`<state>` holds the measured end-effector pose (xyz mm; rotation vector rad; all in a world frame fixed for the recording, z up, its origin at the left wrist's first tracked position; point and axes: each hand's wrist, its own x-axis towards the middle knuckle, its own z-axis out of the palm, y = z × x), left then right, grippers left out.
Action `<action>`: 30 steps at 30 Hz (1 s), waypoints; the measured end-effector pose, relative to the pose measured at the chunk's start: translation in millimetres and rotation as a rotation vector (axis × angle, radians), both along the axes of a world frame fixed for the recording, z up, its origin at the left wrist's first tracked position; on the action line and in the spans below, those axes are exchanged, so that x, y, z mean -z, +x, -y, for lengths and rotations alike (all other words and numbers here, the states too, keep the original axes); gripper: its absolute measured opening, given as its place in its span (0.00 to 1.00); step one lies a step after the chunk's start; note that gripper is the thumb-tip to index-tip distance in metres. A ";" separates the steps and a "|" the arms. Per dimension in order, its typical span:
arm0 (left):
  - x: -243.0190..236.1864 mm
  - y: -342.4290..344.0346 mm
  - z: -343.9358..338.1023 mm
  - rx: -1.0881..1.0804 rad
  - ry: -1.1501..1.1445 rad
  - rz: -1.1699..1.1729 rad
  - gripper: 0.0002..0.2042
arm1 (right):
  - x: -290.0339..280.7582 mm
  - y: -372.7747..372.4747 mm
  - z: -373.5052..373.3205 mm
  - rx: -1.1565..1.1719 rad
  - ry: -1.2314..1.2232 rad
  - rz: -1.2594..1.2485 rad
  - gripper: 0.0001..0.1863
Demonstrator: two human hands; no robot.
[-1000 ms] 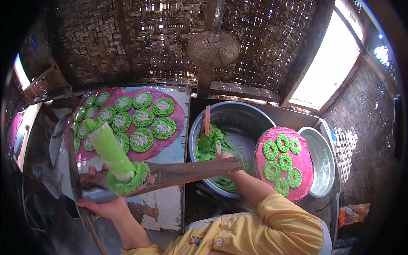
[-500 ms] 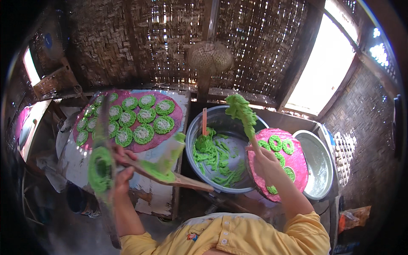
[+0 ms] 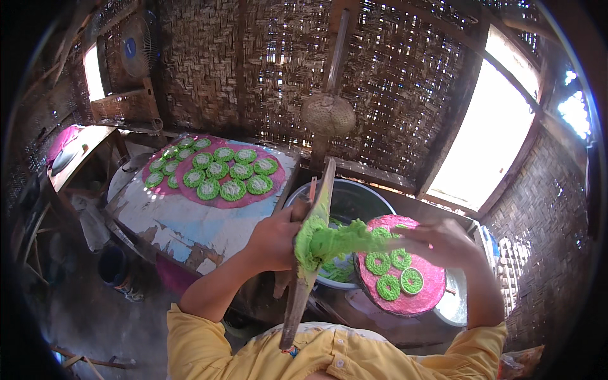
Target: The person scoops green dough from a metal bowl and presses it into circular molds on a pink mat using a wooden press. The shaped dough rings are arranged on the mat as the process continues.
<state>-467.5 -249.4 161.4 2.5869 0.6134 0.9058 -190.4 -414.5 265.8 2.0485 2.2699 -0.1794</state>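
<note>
My left hand [image 3: 273, 239] is closed around a long wooden dough press [image 3: 296, 304], tilted upright in front of me. A round cup in the press, at its middle, is smeared with green dough [image 3: 335, 244]. My right hand [image 3: 440, 244], slightly blurred, grips a stick whose far end is buried in that dough, against the cup. Below and right of the stick lies a round pink tray [image 3: 424, 301] with several green dough rings [image 3: 388, 287]; one has a pale hoop [image 3: 411, 280] around it. Behind the press, a grey metal basin [image 3: 373, 192] holds more green dough.
To the left, a worn white table [image 3: 158, 218] carries pink sheets [image 3: 234, 201] with several green rounds [image 3: 233, 189] topped in white. A second metal basin [image 3: 453, 311] is partly hidden behind the tray. A woven wall [image 3: 266, 76] stands at the back.
My right hand has lowered the dough-laden stick from above the basin to the press cup. My left hand has moved right with the press, whose spread arms are now together. The view has shifted.
</note>
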 end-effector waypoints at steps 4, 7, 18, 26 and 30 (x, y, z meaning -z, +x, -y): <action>-2.3 26.0 48.8 -0.078 -0.048 -0.046 0.22 | -26.6 -29.6 21.3 -0.209 0.382 0.282 0.19; 4.8 37.3 64.0 -0.100 -0.050 0.009 0.21 | 8.1 -58.4 33.2 -0.386 0.695 0.492 0.16; 49.2 19.0 67.3 -0.136 -0.284 0.166 0.23 | -8.6 8.1 92.9 -0.327 1.164 0.347 0.11; 27.9 51.6 90.8 -0.310 -0.050 -0.141 0.18 | 6.1 25.5 64.2 -0.529 1.005 0.316 0.10; 29.5 66.3 99.7 -0.262 -0.042 -0.051 0.19 | 27.4 14.6 54.5 -0.592 0.945 0.340 0.10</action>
